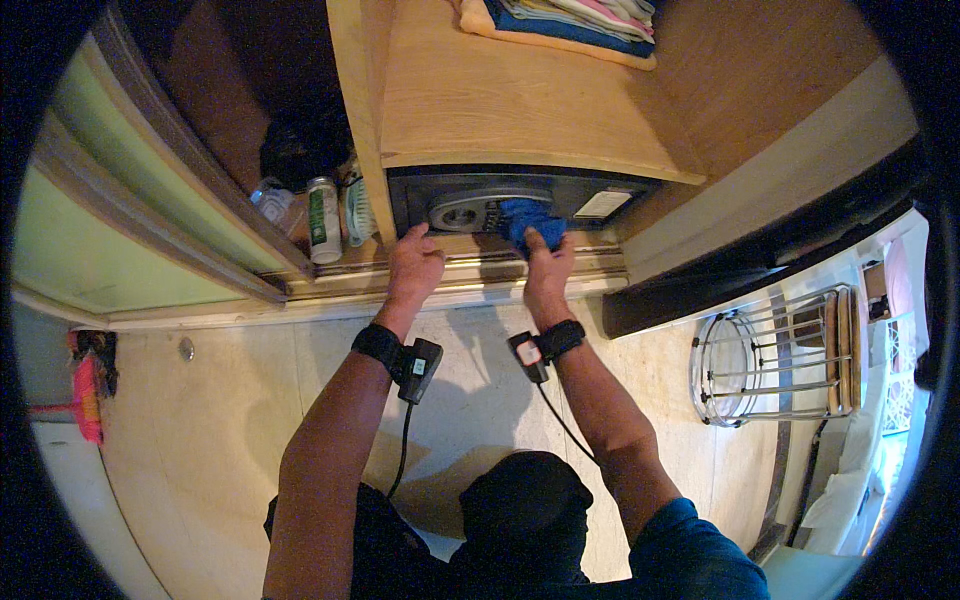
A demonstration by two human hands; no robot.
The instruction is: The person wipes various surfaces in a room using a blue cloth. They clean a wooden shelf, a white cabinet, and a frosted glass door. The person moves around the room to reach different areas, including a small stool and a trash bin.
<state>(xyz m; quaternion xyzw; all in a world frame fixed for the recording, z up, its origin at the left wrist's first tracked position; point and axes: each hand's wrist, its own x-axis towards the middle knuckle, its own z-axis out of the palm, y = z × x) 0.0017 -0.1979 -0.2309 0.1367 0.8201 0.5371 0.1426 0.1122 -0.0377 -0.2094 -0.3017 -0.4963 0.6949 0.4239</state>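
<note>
A dark safe (pixel 412 196) sits in the lowest compartment of a wooden cabinet, with a grey oval control panel (pixel 456 217) and a pale label on its front. My right hand (pixel 550 262) grips a crumpled blue cloth (pixel 531 219), which lies against the panel's right part and covers some of the keypad. At the safe's lower left corner, my left hand (pixel 416 266) has its fingers curled near the upright divider; whether it holds an edge there cannot be told. Both wrists wear black straps with small cabled devices.
Folded cloths (pixel 570 34) lie on the shelf above. Left of the divider stand a green-and-white can (pixel 324 221) and a teal brush (pixel 360 210). Sliding door panels (pixel 150 247) are at the left. A round metal-framed stool (pixel 780 360) lies at the right, a pink broom (pixel 88 397) far left.
</note>
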